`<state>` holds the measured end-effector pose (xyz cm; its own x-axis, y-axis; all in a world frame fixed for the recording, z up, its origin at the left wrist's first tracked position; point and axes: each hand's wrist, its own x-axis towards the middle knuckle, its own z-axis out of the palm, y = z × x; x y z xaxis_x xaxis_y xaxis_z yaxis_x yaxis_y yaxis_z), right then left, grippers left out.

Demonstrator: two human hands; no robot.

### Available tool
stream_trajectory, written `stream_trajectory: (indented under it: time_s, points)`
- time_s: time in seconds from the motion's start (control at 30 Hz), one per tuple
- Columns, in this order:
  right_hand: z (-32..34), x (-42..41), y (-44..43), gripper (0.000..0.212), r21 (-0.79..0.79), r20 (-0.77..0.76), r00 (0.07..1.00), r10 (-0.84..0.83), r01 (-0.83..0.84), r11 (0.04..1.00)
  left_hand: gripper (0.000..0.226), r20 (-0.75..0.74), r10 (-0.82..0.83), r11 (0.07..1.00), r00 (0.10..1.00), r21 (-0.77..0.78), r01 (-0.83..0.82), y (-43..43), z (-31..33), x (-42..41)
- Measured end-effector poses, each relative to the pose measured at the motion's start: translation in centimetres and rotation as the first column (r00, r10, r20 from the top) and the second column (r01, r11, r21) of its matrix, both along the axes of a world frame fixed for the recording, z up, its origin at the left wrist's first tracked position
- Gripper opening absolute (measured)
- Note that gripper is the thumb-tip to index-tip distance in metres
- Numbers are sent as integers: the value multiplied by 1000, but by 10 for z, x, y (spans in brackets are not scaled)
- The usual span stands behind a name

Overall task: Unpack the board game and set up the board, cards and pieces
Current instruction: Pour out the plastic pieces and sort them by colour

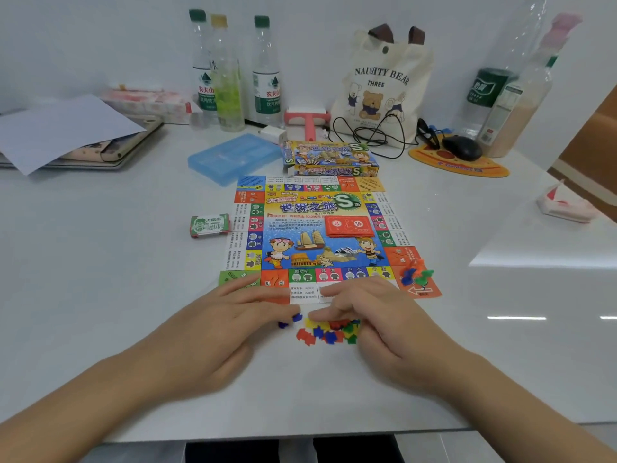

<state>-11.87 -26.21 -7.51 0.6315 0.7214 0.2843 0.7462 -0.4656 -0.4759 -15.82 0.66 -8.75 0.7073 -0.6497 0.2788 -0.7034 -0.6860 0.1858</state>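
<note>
The colourful game board (320, 242) lies unfolded flat on the white table. A stack of red cards (349, 226) sits on its centre, and several pawns (415, 275) stand on its near right corner. A wad of play money (209, 225) lies left of the board, and the game box (330, 158) behind it. A pile of small coloured house pieces (330, 330) lies just off the board's near edge. My left hand (217, 329) reaches over that edge with straight fingers, next to two blue pieces (290, 320). My right hand (384, 315) rests its straight fingers on the pile.
Along the back stand water bottles (265, 71), a tote bag (380, 81), a blue plastic case (233, 158), cables, and a mouse (462, 147) on an orange pad. Papers and notebooks (66, 135) lie far left, a tissue pack (567, 203) at the right. The table's front edge is near my arms.
</note>
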Motion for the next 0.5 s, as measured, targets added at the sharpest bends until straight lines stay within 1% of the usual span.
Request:
stream_trajectory:
  time_s: [0.07,0.13,0.23,0.4,0.5]
  points:
    - [0,0,2,41,-55,-3,999,44,-44,998,63,-23,29,999,999,-32,-29,2,-1,0]
    - [-1,1,3,42,-75,4,997,72,-72,995,61,-6,47,998,999,-33,-47,3,-2,-1]
    - [-2,3,3,44,-88,-11,999,44,-45,995,56,35,70,997,997,-30,-68,3,-1,-2]
    - [-3,4,3,51,-55,-7,1000,-16,16,998,52,76,1,1000,997,23,-2,2,-2,-1]
    - [-4,4,1,49,0,10,999,-47,47,999,44,89,3,1000,996,-13,-2,4,-2,-3]
